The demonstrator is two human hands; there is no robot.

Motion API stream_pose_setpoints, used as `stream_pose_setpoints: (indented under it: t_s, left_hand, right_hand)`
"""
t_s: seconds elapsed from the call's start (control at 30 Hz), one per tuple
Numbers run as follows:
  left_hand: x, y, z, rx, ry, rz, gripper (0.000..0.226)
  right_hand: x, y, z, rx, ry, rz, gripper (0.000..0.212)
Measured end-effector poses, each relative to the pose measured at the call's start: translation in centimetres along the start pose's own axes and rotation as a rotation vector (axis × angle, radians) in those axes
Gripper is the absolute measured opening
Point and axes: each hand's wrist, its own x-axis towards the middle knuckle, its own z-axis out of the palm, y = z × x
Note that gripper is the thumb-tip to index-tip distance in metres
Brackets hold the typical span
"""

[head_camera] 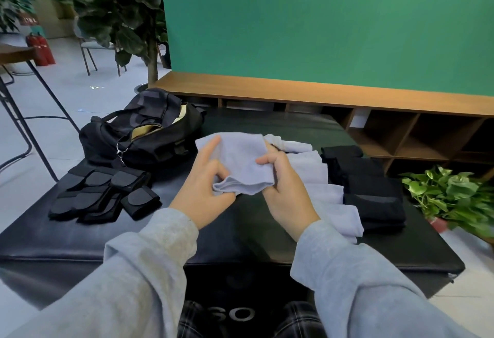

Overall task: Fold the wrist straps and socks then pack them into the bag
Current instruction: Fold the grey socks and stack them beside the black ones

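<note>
Grey sleeves fill the bottom of the frame, and above them, at centre, the left hand (203, 193) and right hand (283, 190) both pinch one light blue sock (240, 163) with curled fingers, lifted over the black table (66, 233). More blue socks (328, 196) and black socks (374, 190) lie in rows to the right (seemingly folded already). Wrist straps (104, 196) sit at centre left beside the open bag (139, 134). Packing looks not yet begun.
</note>
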Motion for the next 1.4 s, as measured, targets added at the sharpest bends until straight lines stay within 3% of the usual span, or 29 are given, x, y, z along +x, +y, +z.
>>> stream_pose_setpoints:
  t_s: [0.13,0.3,0.57,0.87,1.13,1.4]
  left_hand:
    - [-1.6,-2.8,1.3,0.023,-0.101,-0.138,0.014]
    - [-4.5,-5.3,2.5,0.056,-0.214,-0.247,0.016]
    - [-6.4,-5.9,2.8,0.083,-0.142,-0.315,0.018]
    - [-7.7,-6.3,2.8,0.264,-0.057,-0.354,0.048]
    - [-7.4,-6.0,3.2,0.342,0.000,-0.374,0.044]
    - [-6.9,-6.4,3.9,0.389,0.033,-0.394,0.032]
  right_hand:
    - [-1.5,1.9,0.6,-0.133,-0.068,0.097,0.038]
    - [-3.4,4.6,1.4,-0.305,-0.145,0.115,0.018]
    - [-4.9,6.0,1.8,-0.330,-0.205,0.123,0.004]
    - [-6.1,6.5,2.1,-0.290,-0.260,0.286,0.019]
    - [-5.3,6.9,2.9,-0.348,-0.167,0.345,0.023]
    - [-5.0,6.8,3.7,-0.460,-0.125,0.389,0.015]
